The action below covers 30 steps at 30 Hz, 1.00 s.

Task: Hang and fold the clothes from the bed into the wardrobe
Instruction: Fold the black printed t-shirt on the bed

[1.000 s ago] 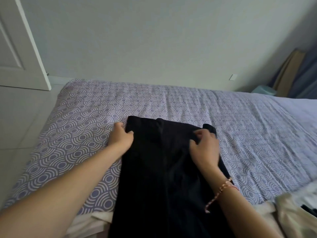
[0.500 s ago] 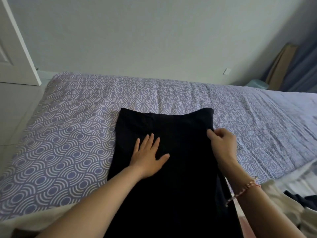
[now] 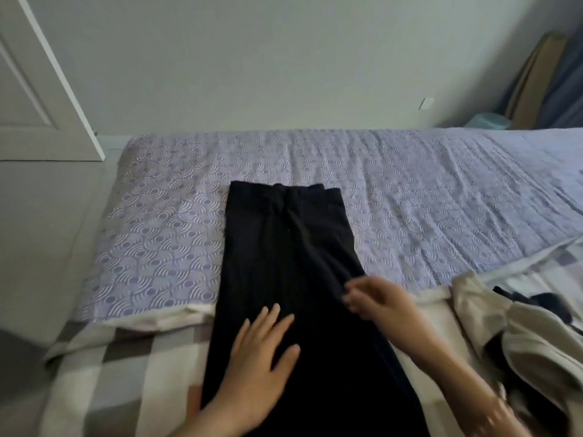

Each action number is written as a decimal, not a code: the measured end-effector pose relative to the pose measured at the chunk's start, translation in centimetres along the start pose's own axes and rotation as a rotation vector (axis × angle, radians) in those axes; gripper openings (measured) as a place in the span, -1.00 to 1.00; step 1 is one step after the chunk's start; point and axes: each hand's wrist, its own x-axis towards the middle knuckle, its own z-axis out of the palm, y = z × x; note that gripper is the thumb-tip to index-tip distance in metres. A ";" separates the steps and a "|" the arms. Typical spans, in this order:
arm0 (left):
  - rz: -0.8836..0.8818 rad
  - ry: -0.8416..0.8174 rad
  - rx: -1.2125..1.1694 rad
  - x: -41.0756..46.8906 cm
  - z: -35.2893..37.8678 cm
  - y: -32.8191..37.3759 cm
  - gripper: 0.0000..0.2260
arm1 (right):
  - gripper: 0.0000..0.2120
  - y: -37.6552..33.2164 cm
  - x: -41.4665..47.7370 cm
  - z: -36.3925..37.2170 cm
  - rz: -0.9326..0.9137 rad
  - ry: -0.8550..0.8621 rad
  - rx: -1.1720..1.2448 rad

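Where right grip [image 3: 377,299] pinches, trousers [image 3: 284,247] right edge

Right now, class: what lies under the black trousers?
The black trousers lie on the purple patterned sheet at their waist end and the checked blanket nearer us. Whatever sits directly beneath the cloth is covered.

A white door [image 3: 34,89] stands at left beside a grey wall [image 3: 252,58]; a wall plate [image 3: 426,103], cardboard [image 3: 533,83], a teal bin [image 3: 487,119] and a blue curtain [image 3: 568,89] crowd the right corner.
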 end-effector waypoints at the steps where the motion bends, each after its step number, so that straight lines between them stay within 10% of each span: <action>1: -0.020 -0.033 0.045 -2.4 0.5 0.7 0.12 | -0.86 1.2 -3.2 -0.1 -0.039 -0.025 -0.111; 5: -0.054 -0.140 0.068 -10.6 2.0 4.6 0.15 | -0.56 3.7 -15.2 0.3 -0.116 -0.055 -0.327; 9: -0.152 -0.117 -0.041 -13.8 2.4 6.8 -0.32 | -0.10 5.0 -20.2 2.1 0.061 -0.192 -0.347; 19: -0.160 -0.305 0.242 -20.0 3.2 8.1 -0.12 | -0.39 4.0 -24.0 4.4 0.057 -0.005 -0.541; 26: -0.139 -0.251 0.297 -19.4 2.3 8.8 -0.39 | -0.82 4.5 -24.1 1.3 0.306 0.256 0.042; 30: -0.090 -0.232 0.422 -18.6 3.5 10.0 -0.41 | -0.90 4.5 -23.3 -1.1 0.468 0.133 0.461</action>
